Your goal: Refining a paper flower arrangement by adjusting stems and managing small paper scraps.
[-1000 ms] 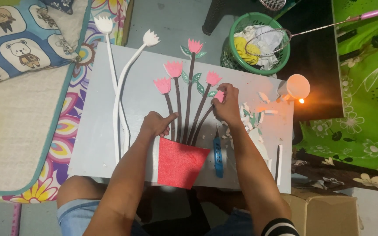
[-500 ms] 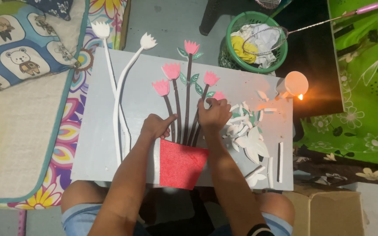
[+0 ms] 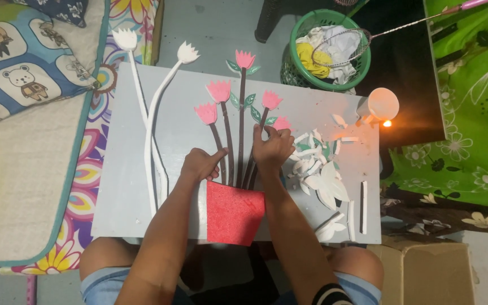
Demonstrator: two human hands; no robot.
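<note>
Grey board [image 3: 312, 107] lies flat on the floor, a craft bouquet laid out on it. Left hand [image 3: 201, 165] is a loose fist, fingertips pressing the dark stems [image 3: 241, 135] near their lower ends — pinning, not gripping as far as I can tell. Right hand [image 3: 272, 149] lies flat over the rightmost stems, fingers curled down onto them just below the small pink flower [image 3: 282, 123]; nothing held in it that shows. Stems fan up from the red vase cutout [image 3: 235, 212] at 6 o'clock of the board, each topped by a pink tulip shape [image 3: 219, 90] toward 12. Two white flower cutouts [image 3: 153, 130] run up the board's 9 o'clock side. Pile of white and green leaf scraps [image 3: 317, 169] at 3 o'clock, just beside the right hand. Lit candle [image 3: 387, 123] and white cup [image 3: 382, 104] at 2 o'clock — green basket [image 3: 300, 34] beyond, off the board.
</note>
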